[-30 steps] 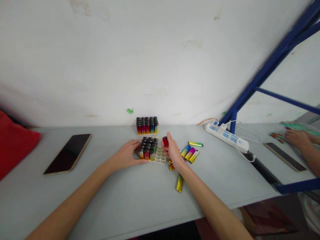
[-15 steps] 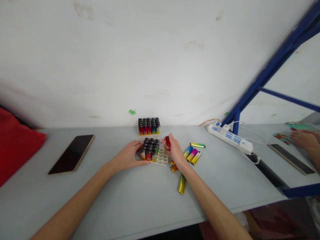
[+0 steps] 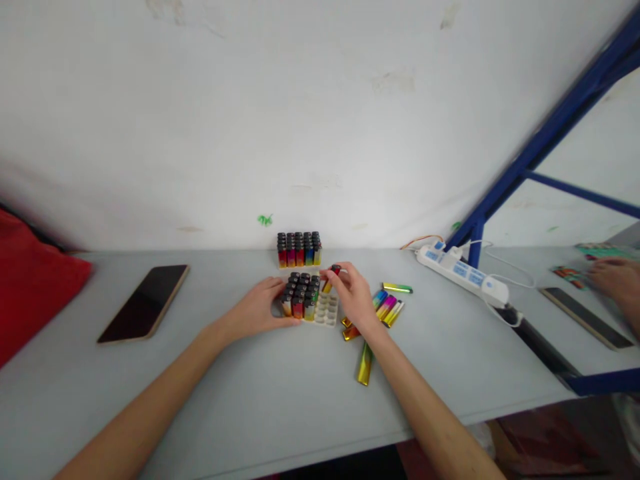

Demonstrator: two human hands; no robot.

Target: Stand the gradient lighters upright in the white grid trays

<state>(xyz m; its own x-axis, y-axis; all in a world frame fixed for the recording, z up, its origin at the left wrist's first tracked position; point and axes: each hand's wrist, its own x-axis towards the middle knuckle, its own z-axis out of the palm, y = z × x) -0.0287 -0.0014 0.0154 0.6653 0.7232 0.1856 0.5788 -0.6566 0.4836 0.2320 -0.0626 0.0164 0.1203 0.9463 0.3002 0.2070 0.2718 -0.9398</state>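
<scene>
A pale tray (image 3: 326, 311) with round-edged slots stands on the grey table, its left part filled with upright lighters (image 3: 299, 293) with black tops. My left hand (image 3: 257, 307) grips this group from the left, thumb at the front and fingers behind. Between the thumb and fingers of my right hand (image 3: 354, 293) is a red-and-yellow lighter (image 3: 327, 287), tilted over the back right slots; whether its base is in a slot I cannot tell. Beside my right wrist lie several loose shiny lighters (image 3: 386, 308), and a yellow-green lighter (image 3: 365, 365) lies nearer the front.
Behind, against the wall, stands a second tray of lighters (image 3: 299, 252). A phone (image 3: 145, 303) and a red bag (image 3: 37, 287) are at left. To the right are a power strip (image 3: 460, 272), a blue metal frame (image 3: 525, 157) and another person's hand (image 3: 615, 280).
My right hand has brought its lighter to the back of the tray and turned it, so its yellow body now shows. My left hand stays on the group. The view has shifted slightly.
</scene>
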